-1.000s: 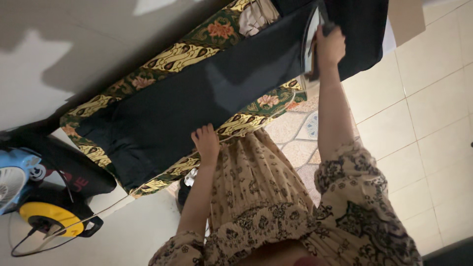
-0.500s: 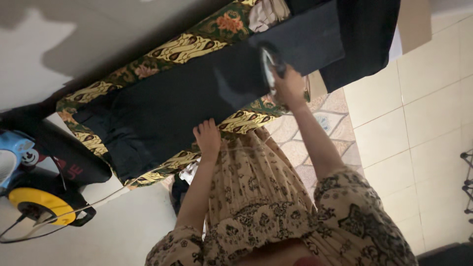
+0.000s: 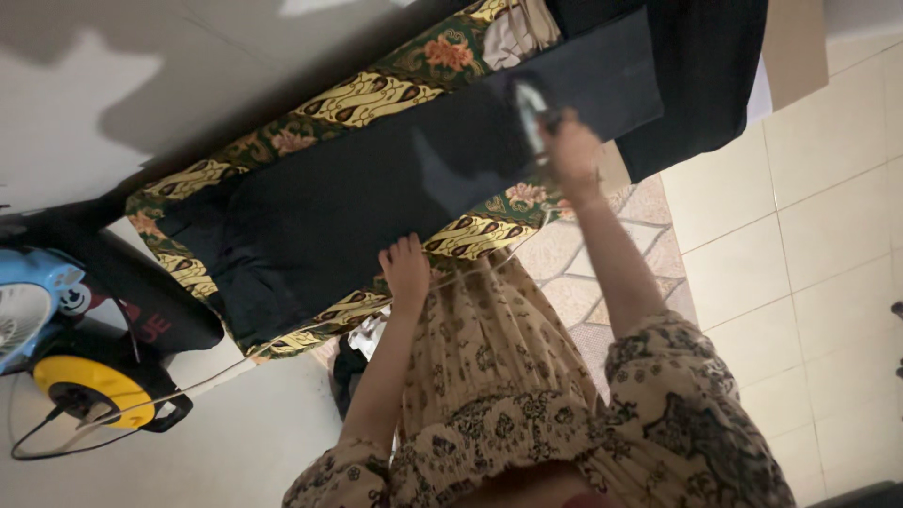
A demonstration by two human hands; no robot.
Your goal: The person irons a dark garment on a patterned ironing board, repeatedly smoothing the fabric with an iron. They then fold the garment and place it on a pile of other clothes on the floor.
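Note:
A black garment (image 3: 376, 179) lies spread along an ironing board with a green and yellow batik cover (image 3: 367, 94). My right hand (image 3: 576, 150) is shut on the handle of an iron (image 3: 531, 108), which rests on the garment's right half. My left hand (image 3: 406, 268) presses flat on the near edge of the board, fingers on the black cloth. More black fabric (image 3: 705, 75) hangs off the board's right end. My patterned beige dress and sleeves fill the lower part of the view.
A blue fan (image 3: 33, 306), a yellow cable reel (image 3: 89, 386) with a cord, and a black bag (image 3: 150, 310) stand at the left. Cream floor tiles (image 3: 828, 235) lie at the right, a patterned mat (image 3: 574, 273) under the board, a cardboard box (image 3: 795, 47) at the top right.
My right hand slid the iron from the garment's far right end leftward toward its middle, then eased slightly back right. My left hand stayed on the board's near edge.

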